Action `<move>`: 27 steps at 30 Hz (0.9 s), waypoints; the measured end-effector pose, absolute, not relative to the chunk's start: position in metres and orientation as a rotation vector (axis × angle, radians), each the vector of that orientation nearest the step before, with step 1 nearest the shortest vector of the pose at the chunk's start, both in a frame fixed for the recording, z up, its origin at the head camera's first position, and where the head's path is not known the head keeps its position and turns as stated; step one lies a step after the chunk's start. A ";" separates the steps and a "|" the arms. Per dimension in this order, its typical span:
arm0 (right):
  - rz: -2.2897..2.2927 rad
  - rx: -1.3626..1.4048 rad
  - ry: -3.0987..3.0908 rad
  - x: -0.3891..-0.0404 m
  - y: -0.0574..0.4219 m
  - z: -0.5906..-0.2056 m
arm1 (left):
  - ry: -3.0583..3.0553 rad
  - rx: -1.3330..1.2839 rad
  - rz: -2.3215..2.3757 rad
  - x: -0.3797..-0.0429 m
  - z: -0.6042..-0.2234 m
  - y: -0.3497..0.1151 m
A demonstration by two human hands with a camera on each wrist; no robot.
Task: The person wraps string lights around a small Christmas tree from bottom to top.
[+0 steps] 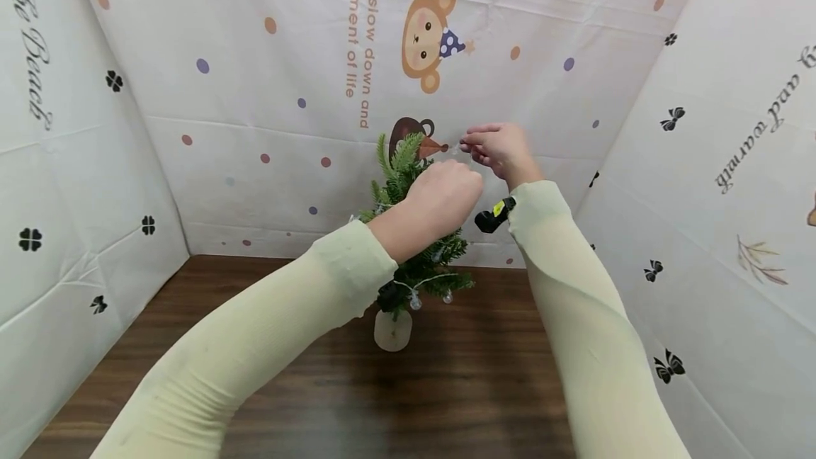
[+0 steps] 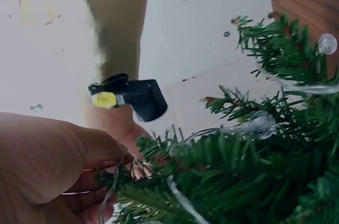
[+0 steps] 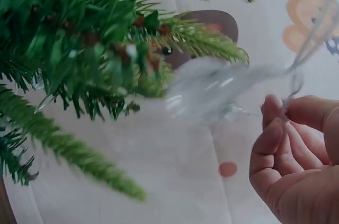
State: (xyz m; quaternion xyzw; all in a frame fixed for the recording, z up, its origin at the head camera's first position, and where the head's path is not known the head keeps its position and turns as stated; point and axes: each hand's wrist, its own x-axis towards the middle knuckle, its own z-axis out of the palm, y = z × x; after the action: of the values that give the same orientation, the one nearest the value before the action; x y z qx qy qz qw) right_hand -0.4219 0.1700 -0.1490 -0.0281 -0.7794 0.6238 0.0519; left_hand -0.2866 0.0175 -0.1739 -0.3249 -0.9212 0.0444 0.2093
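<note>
A small artificial Christmas tree (image 1: 455, 250) on a pale round base (image 1: 392, 331) stands before me. A clear string light cord with bulbs (image 1: 416, 299) winds through its branches. My left hand (image 1: 446, 193) is at the upper tree; in the left wrist view, its thumb and fingers pinch the light cord (image 2: 108, 195) beside green needles. To the right of the tree my right hand (image 1: 500, 147) is raised. In the right wrist view, its thumb and fingertips pinch the thin clear cord (image 3: 295, 83), and a blurred clear bulb (image 3: 206, 89) hangs near the branches.
White printed cloth walls (image 1: 255, 183) surround a dark wooden table (image 1: 306, 402). The back cloth stands just behind the tree. A black wrist camera with a yellow label (image 1: 494, 217) is strapped by the right sleeve.
</note>
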 end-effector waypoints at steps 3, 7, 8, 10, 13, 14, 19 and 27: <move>1.814 -0.027 -2.439 -0.423 0.161 -0.145 | -2.585 -0.896 0.065 -0.289 -0.166 0.013; 1.746 0.030 -2.482 -0.424 0.151 -0.139 | -2.567 -0.884 -0.136 -0.292 -0.147 -0.002; 1.735 0.042 -2.492 -0.425 0.149 -0.137 | -2.550 -0.881 -0.212 -0.294 -0.142 -0.007; 1.742 0.075 -2.504 -0.426 0.146 -0.135 | -2.519 -0.862 -0.363 -0.298 -0.131 -0.021; 1.756 0.143 -2.531 -0.427 0.140 -0.131 | -2.504 -0.781 -0.533 -0.309 -0.117 -0.044; 1.757 0.155 -2.541 -0.427 0.139 -0.130 | -2.506 -0.747 -0.578 -0.313 -0.113 -0.052; 1.732 0.174 -2.579 -0.424 0.133 -0.124 | -2.548 -0.597 -0.664 -0.333 -0.104 -0.079; 1.697 0.198 -2.674 -0.420 0.125 -0.118 | -2.679 -0.532 -0.738 -0.370 -0.120 -0.100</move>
State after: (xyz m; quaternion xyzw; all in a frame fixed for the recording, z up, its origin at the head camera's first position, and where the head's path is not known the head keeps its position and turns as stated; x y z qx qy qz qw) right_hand -0.4204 0.1250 -0.1177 0.0624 -0.8426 0.5347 -0.0158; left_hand -0.3701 -0.1004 -0.1202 -0.1857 -0.9353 -0.2578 0.1556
